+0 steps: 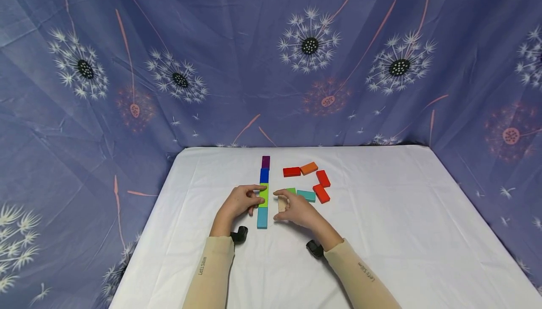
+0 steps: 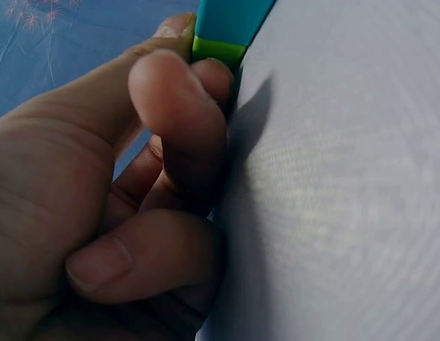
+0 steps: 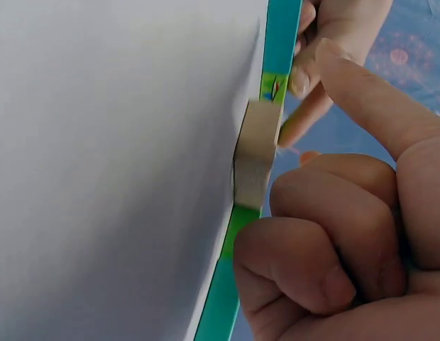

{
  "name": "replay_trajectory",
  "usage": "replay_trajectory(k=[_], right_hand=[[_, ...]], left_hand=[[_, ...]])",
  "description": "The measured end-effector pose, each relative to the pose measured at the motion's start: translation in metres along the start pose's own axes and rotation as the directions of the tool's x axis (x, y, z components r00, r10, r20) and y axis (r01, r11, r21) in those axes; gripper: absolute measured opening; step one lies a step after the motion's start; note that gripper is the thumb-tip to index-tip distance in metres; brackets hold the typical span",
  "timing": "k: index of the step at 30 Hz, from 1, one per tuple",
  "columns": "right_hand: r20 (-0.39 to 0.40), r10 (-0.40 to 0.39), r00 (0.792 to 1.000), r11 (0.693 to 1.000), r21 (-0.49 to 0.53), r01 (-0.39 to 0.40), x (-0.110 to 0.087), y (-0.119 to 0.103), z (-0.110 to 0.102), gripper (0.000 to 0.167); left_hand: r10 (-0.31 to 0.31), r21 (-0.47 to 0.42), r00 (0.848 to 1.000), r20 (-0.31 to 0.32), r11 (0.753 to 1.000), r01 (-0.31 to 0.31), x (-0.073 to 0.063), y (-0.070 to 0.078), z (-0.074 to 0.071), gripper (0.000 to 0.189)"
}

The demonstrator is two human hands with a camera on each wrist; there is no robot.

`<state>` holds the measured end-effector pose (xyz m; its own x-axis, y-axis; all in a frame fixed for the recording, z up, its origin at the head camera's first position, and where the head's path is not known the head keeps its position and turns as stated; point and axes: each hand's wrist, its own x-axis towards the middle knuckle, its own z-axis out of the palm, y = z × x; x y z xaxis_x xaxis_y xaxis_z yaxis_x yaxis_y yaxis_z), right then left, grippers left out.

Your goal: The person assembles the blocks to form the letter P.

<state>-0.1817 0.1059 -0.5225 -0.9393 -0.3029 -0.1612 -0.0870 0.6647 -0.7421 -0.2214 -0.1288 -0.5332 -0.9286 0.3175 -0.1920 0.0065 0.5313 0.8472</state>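
A straight line of blocks runs away from me in the head view: light blue (image 1: 262, 218), lime green (image 1: 263, 195), dark blue (image 1: 264, 175) and purple (image 1: 266, 162). My left hand (image 1: 242, 199) is at the line's left side, its thumb and index fingertips spread apart and touching the lime green block. My right hand (image 1: 298, 210) is just right of the line, with thumb and index finger apart around a beige block (image 3: 257, 153). A gap shows between this index fingertip and the beige block in the right wrist view. The other right fingers are curled in.
Beyond the right hand lie a green block (image 1: 291, 190), a teal block (image 1: 306, 195), two red blocks (image 1: 323, 178) at the right, another red block (image 1: 291, 172) and an orange block (image 1: 309, 168). A white cloth (image 1: 402, 205) covers the table; a patterned curtain (image 1: 254, 64) hangs behind.
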Motion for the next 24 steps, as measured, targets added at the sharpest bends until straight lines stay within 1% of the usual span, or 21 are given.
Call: replay_trajectory(k=[7,12,18,24], right_hand=[[-0.02,0.026,0.999,1.0,0.001,-0.026,0.003,0.014,-0.009,0.073],[-0.018,0.052,0.998,0.999,0.014,-0.052,0.005,0.021,-0.01,0.072],[-0.019,0.095,0.995,0.995,0.014,-0.095,0.005,0.022,-0.01,0.068],[-0.032,0.113,0.993,0.994,0.013,-0.113,0.006,0.022,-0.011,0.063]], left_hand=[[0.004,-0.011,1.0,-0.003,1.0,-0.004,0.0,-0.001,0.001,0.042],[-0.014,-0.033,1.0,0.006,0.999,0.014,0.0,-0.002,0.001,0.043],[-0.032,-0.032,0.999,0.01,0.999,0.032,0.001,-0.003,0.0,0.045],[-0.015,-0.008,1.0,-0.003,1.0,0.015,0.001,-0.002,0.001,0.044]])
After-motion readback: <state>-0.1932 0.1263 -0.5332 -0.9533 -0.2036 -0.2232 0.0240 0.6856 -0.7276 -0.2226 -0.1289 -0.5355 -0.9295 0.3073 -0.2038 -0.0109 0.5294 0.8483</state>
